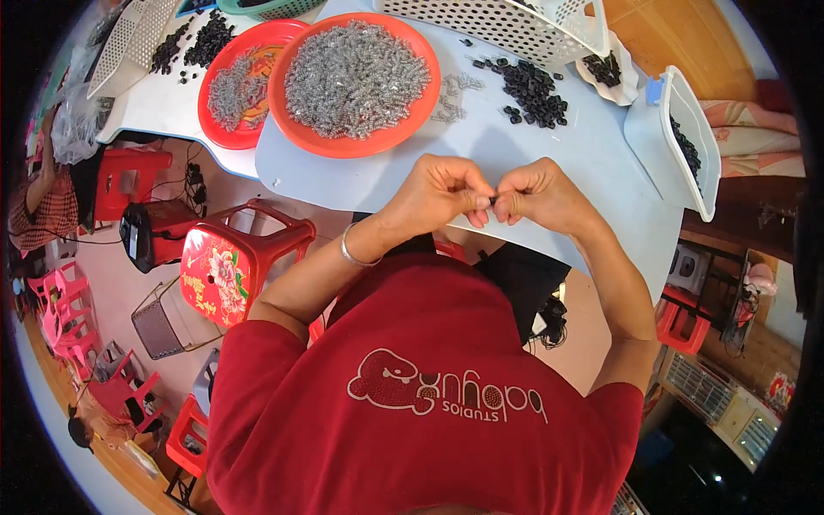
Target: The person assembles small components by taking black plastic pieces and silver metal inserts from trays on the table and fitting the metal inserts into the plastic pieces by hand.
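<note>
Head | hands (439,193) (545,196) pinched together on small black piece (493,200) | red-orange basin (354,149): heaped clear pieces (356,77) | pale tub (657,137): black parts (686,150)

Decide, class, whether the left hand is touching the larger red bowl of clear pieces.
Apart: in the head view, a strip of pale blue tabletop shows between the left hand and the rim of the larger red bowl.

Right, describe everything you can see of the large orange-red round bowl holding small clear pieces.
The large orange-red round bowl looks shallow, plain-rimmed and made of smooth plastic. It sits open side up on the pale blue tabletop, beyond the left hand and right hand; neither touches it. Small clear, greyish pieces are heaped inside, hiding its bottom. In view, its left edge overlaps a smaller red round bowl; whether they touch cannot be told.
</note>
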Demonstrator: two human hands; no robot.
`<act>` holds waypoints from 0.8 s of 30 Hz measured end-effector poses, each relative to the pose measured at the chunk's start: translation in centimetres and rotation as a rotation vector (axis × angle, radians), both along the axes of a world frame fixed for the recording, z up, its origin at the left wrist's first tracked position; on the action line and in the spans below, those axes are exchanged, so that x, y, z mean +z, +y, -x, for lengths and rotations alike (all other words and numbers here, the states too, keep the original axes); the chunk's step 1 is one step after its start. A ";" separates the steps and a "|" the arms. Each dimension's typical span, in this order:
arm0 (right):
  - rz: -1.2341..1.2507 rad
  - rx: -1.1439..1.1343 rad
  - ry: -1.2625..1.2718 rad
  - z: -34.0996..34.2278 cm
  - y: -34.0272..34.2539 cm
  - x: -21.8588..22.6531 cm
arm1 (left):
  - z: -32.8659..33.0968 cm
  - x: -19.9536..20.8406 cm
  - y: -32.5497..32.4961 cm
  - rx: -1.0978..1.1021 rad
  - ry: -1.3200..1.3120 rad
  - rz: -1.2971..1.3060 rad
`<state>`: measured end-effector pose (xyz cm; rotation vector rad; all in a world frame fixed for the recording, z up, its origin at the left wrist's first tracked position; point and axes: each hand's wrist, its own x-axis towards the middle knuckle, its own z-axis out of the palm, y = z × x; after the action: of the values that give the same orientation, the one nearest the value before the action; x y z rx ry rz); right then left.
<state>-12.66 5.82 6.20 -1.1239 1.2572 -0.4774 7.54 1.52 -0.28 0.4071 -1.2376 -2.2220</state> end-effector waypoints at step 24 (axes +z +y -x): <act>0.307 -0.247 -0.144 -0.2 0.5 -0.4 | 0.4 0.9 -0.5 0.088 -0.032 -0.064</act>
<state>-12.42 6.34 5.79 -1.1686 1.2275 -0.9469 7.19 1.01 0.57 0.5144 -1.1454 -2.1924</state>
